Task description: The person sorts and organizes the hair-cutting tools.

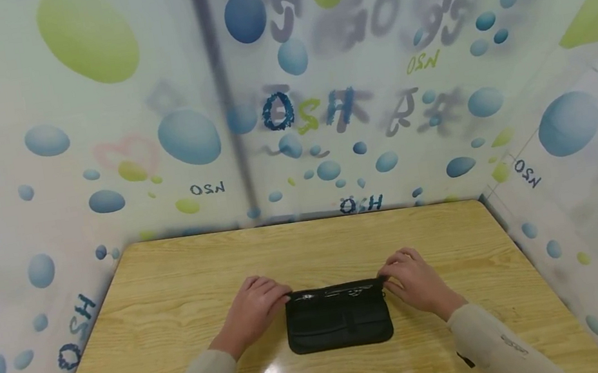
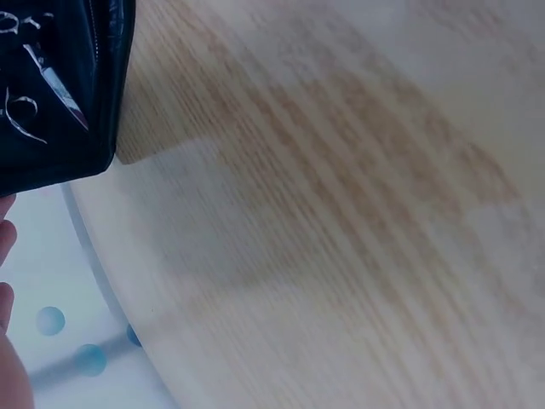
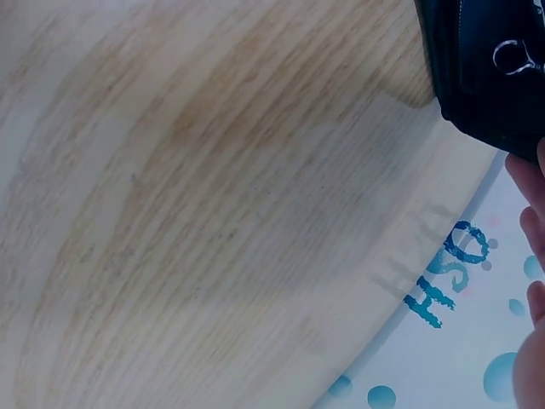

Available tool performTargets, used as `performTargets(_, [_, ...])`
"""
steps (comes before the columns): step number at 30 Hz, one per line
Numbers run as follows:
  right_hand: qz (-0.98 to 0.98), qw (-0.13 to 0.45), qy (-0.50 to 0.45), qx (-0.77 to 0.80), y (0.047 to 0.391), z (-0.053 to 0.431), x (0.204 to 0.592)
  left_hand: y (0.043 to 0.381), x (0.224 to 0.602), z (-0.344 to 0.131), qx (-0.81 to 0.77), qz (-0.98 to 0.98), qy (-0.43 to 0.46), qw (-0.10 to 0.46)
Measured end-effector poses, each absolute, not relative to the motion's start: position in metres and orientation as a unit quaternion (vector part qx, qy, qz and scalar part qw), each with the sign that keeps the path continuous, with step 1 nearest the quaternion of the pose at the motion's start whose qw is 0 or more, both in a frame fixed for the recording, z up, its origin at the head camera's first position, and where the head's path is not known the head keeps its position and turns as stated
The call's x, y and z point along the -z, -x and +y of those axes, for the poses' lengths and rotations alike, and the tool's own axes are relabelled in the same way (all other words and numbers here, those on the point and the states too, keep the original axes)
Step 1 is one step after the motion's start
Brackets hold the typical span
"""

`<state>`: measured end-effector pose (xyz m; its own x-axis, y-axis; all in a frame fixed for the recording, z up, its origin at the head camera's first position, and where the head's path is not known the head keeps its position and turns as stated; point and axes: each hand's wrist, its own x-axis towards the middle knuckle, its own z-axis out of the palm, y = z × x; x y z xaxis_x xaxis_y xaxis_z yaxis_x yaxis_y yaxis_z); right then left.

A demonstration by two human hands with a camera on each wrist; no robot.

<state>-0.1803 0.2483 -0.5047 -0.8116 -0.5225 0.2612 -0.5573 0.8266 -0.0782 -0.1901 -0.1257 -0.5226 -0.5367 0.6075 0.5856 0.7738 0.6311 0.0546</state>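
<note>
A black scissors case (image 1: 338, 324) lies on the wooden table in the head view, its upper edge raised toward the far side. My left hand (image 1: 256, 307) pinches its upper left corner, while my right hand (image 1: 416, 279) pinches the upper right one. Inside the case, the left wrist view shows shiny scissors (image 2: 60, 85) with metal finger rings. Another metal ring (image 3: 513, 57) appears inside the case in the right wrist view. Only some fingers (image 2: 7, 239) of the left hand and some fingers (image 3: 532, 226) of the right show at the edges of the wrist views.
Under the case spreads a light wooden table (image 1: 172, 278) with a bright glare patch near its front. A white curtain (image 1: 289, 201) with blue and green dots and lettering stands along the back and both sides of the table.
</note>
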Motion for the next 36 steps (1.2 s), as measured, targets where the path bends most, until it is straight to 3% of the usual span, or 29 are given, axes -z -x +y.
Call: performTargets(36, [-0.933,0.085,-0.328,-0.123,0.16,0.251,0.516,0.161,0.532,-0.133,0.174,-0.832,0.459,0.257])
